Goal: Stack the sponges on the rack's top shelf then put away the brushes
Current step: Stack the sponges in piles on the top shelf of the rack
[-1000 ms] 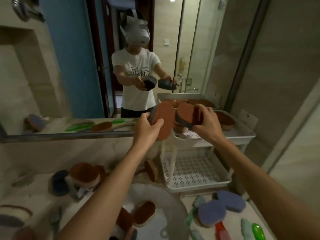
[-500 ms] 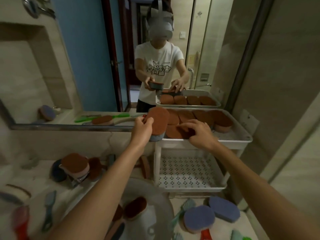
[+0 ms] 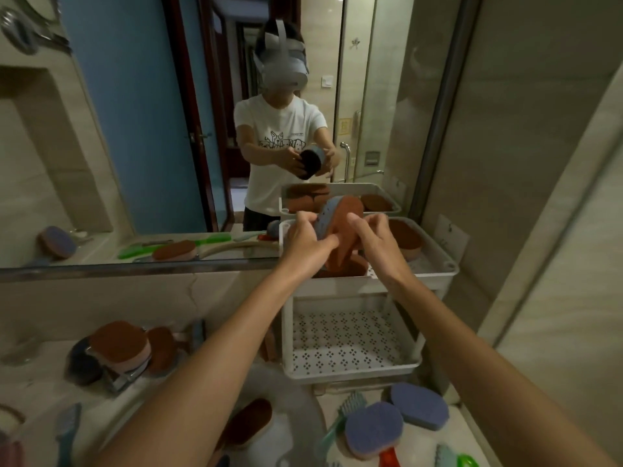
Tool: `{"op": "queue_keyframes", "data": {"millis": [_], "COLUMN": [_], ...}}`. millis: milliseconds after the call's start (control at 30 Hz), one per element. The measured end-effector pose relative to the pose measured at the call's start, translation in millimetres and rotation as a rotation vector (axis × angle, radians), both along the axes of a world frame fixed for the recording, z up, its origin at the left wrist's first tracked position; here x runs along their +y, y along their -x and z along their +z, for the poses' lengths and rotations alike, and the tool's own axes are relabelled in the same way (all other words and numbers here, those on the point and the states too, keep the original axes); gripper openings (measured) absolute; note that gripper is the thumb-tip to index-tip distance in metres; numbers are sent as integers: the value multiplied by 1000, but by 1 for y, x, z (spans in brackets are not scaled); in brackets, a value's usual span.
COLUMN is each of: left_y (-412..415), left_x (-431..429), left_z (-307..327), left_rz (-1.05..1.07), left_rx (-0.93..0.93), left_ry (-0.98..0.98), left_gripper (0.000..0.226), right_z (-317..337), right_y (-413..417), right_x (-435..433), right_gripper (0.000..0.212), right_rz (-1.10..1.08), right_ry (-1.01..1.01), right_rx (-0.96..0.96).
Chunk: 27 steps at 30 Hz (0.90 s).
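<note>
Both forearms stretch forward and meet over the rack's top shelf (image 3: 438, 264). The left hand (image 3: 308, 244) curls its fingers round the blue edge of a sponge (image 3: 340, 215), and the right hand (image 3: 374, 239) pinches the sponge's brown face between thumb and fingers. The sponge stands on edge, tilted, just above the brown sponges (image 3: 347, 268) lying at the shelf's front. Another brown sponge (image 3: 404, 237) sits further right on the shelf. Two blue sponges (image 3: 418, 406) lie on the counter near a green brush (image 3: 349, 407).

Sponge (image 3: 345, 215) above rack's top shelf (image 3: 340, 285) — more sponges (image 3: 419, 407) before rack.
</note>
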State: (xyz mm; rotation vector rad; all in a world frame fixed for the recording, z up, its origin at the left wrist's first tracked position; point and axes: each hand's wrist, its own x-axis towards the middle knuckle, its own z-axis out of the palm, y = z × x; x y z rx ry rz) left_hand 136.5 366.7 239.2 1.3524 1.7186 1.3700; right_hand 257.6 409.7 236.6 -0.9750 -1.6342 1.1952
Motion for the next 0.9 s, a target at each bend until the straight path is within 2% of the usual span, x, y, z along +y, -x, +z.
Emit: {"op": "queue_keyframes", "data": {"millis": [133, 200, 233, 300, 367, 467, 533, 733, 900], "left_y": [-17, -19, -18, -15, -12, -10, -9, -7, -7], "left_x": [5, 9, 12, 16, 15, 10, 6, 4, 4], "left_z": [3, 1, -1, -10, -19, -26, -27, -31, -35], "left_rz": [-320, -365, -351, -322, -335, -321, -286, -270, -286], "left_rx": [-153, -136, -23, 321, 625, 792, 823, 900, 865], "left_ry": [25, 85, 113, 164, 220, 246, 234, 242, 246], "left_gripper": [39, 44, 45, 45, 44, 39, 36, 42, 45], "right_z": [14, 15, 15, 12, 8, -6, -14, -20, -26], "right_y": [-13, -23, -28, -39, -47, -53, -55, -51, -50], "right_x": [13, 22, 26, 36, 43, 51, 53, 55, 49], "right_gripper": [39, 47, 53, 67, 73, 68, 64, 46, 35], "right_rz": [-88, -135, -159, -177, -154, -107, -58, 12, 9], "right_ry": [125, 111, 72, -36, -135, -264, -282, -240, -254], "right_rx": [7, -43, -71, -135, -261, -615, -732, -838, -791]}}
